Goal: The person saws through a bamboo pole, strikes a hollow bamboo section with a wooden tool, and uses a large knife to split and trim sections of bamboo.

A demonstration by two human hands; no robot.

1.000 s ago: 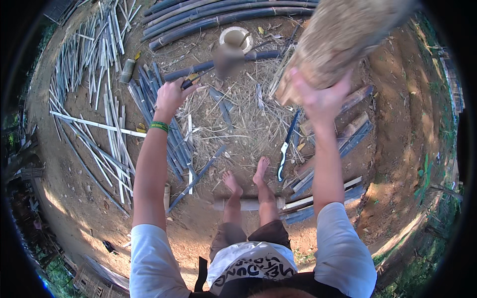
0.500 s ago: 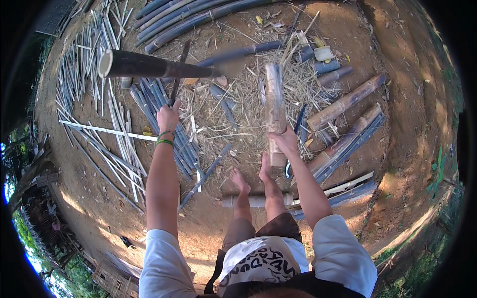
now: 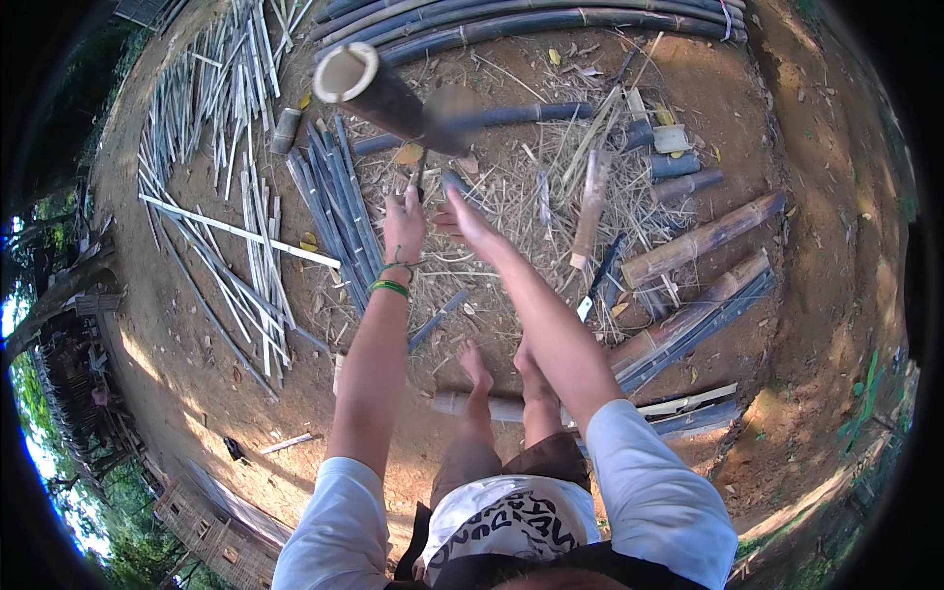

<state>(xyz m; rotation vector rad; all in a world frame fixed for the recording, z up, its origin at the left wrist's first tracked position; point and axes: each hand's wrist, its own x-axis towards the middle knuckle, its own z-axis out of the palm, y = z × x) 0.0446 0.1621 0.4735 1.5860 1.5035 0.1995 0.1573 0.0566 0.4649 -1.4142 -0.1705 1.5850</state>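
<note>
My left hand [image 3: 403,226], with green bands at its wrist, is closed round the dark handle of a machete [image 3: 422,175]. Most of its blade is hidden or foreshortened beside a dark bamboo tube [image 3: 385,103]. That tube tilts toward me, its pale cut end uppermost; a blurred patch covers part of its lower end. My right hand [image 3: 470,226] is open, fingers stretched out just below the tube, holding nothing. To the right of it, a short brown bamboo piece [image 3: 591,208] lies on the straw-like shavings [image 3: 531,251].
Dark split bamboo lengths [image 3: 334,202] lie left of my hands, with pale strips [image 3: 211,108] beyond. Long poles [image 3: 551,22] run across the far side. Thick bamboo sections [image 3: 703,238] and a curved, dark-bladed tool [image 3: 602,277] lie at right. A bamboo piece [image 3: 501,407] lies by my feet.
My right hand has let go of the short brown bamboo piece and moved left, opening. My left hand has shifted right with the machete. The dark tube's cut end has swung right and farther away.
</note>
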